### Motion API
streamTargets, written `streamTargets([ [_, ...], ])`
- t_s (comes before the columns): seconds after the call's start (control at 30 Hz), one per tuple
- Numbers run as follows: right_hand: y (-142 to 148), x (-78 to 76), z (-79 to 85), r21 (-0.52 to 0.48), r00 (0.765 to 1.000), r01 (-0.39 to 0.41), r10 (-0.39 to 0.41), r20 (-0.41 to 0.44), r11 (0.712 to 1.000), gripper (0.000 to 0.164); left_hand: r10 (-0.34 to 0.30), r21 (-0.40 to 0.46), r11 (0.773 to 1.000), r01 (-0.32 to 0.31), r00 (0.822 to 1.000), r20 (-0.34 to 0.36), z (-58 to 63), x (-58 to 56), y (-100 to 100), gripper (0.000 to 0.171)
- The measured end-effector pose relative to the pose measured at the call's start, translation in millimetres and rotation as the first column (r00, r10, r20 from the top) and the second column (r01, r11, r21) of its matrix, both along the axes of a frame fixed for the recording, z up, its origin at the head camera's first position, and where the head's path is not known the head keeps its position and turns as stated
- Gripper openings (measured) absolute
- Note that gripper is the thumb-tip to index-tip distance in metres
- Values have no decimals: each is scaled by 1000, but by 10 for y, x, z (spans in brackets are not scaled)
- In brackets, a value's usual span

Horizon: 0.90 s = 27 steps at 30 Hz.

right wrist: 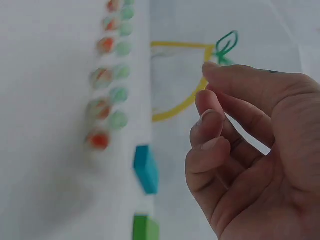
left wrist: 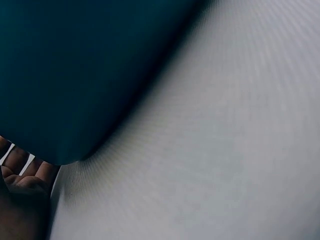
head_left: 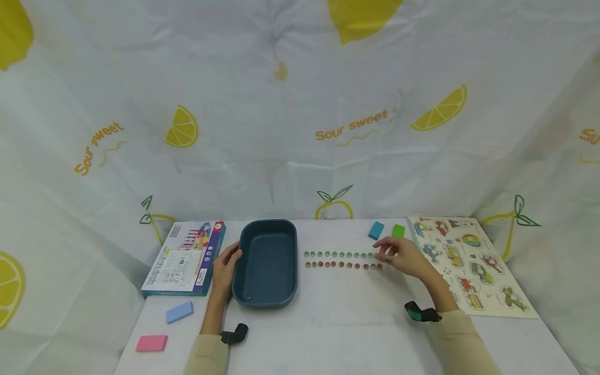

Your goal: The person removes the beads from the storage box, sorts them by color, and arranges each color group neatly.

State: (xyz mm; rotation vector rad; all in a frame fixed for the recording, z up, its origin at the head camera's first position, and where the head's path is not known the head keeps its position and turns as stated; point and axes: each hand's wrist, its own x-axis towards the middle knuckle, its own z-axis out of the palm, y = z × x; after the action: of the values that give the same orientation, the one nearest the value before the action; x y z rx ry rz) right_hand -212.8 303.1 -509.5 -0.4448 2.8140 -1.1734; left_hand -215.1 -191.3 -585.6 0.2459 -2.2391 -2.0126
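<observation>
In the head view my left hand [head_left: 226, 271] grips the left side of a dark blue tray [head_left: 264, 225], thumb at the rim. The left wrist view shows its fingers [left wrist: 31, 172] by the underside corner of the tray. A small marble [head_left: 249, 297] lies in the tray's near left corner. My right hand [head_left: 407, 256] hovers by the right end of two rows of marbles, green marbles [head_left: 341, 254] behind and orange-red marbles [head_left: 341, 264] in front. In the right wrist view its fingers are loosely bent, with nothing visible between them.
Behind the right hand lie a blue block [head_left: 376, 230] and a green block [head_left: 398, 231]. A picture puzzle board [head_left: 473, 260] is at the right. Left of the tray are a boxed set [head_left: 183, 258], a light blue block [head_left: 179, 312] and a pink block [head_left: 152, 343].
</observation>
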Motion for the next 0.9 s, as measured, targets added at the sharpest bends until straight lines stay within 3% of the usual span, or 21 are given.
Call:
streamTargets([
  [0.2, -763, -261, 409, -164, 983, -173, 181, 32, 971, 24, -14, -3, 1000, 14, 1000, 11, -2, 3, -1, 45],
  [0.33, -1417, -447, 492, -187, 935, -329, 347, 73, 926, 27, -19, -8, 1000, 19, 1000, 3, 2, 7, 16, 46],
  [0.5, -2205, -596, 402, -150, 836, -509, 528, 150, 848, 25, -30, 1, 1000, 30, 1000, -4, 10, 6, 16, 45],
  [0.6, -2592, -609, 326, -95, 781, -586, 592, 200, 805, 22, -37, 5, 999, 37, 999, 1, 14, -2, 10, 44],
  [0.73, -2931, -582, 202, -77, 727, -630, 622, 291, 773, 15, -43, 9, 999, 43, 999, 3, 16, -17, 3, 44],
  [0.9, -3135, -519, 26, -78, 667, -664, 636, 388, 744, 14, -37, 10, 999, 37, 999, 19, 4, -24, -12, 44],
])
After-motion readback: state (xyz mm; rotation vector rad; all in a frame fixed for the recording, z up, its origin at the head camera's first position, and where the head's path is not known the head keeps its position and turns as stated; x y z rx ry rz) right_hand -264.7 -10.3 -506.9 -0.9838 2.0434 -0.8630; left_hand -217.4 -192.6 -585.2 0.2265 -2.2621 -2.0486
